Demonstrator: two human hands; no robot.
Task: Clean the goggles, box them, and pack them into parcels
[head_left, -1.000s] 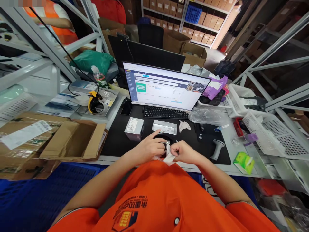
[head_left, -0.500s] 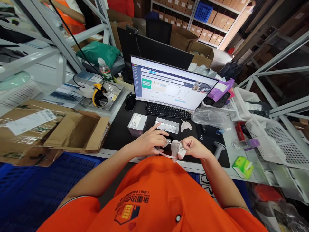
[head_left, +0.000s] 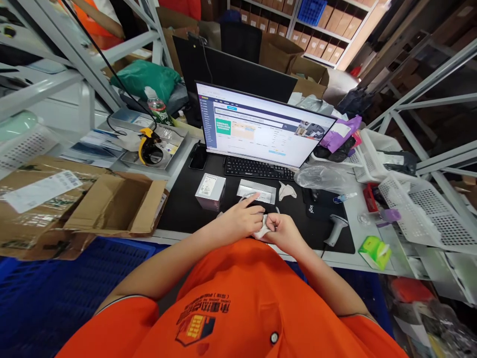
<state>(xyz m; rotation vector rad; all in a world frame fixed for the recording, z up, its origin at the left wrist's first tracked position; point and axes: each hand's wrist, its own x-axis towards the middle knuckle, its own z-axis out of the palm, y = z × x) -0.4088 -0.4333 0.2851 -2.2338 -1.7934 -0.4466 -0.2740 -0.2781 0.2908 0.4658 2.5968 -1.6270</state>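
My right hand (head_left: pixel 283 231) is closed, pinching a crumpled white wipe or tissue (head_left: pixel 262 229) just above the desk's front edge. My left hand (head_left: pixel 243 219) comes in from the other side, fingers curled against the wipe and its index finger stretched forward. Whatever lies under the left palm is mostly hidden; only a bit of a thin, pale band peeks out. Beyond the hands lies a shallow open white-grey box part (head_left: pixel 257 191). A closed grey-white box with a label (head_left: pixel 210 192) stands to its left. Another crumpled white piece (head_left: pixel 287 191) rests to its right.
Behind are a keyboard (head_left: pixel 259 168) and monitor (head_left: pixel 264 127). A phone (head_left: pixel 198 156) and an open carton (head_left: pixel 112 204) are at left. To the right lie a scanner (head_left: pixel 337 229), a green tissue pack (head_left: pixel 374 252) and white baskets (head_left: pixel 428 214). A co-worker's arm (head_left: pixel 100 20) shows at upper left.
My hands have come together. The left has moved right and now covers the item beneath it; the right has shifted slightly left with the wipe. The view has shifted a little.
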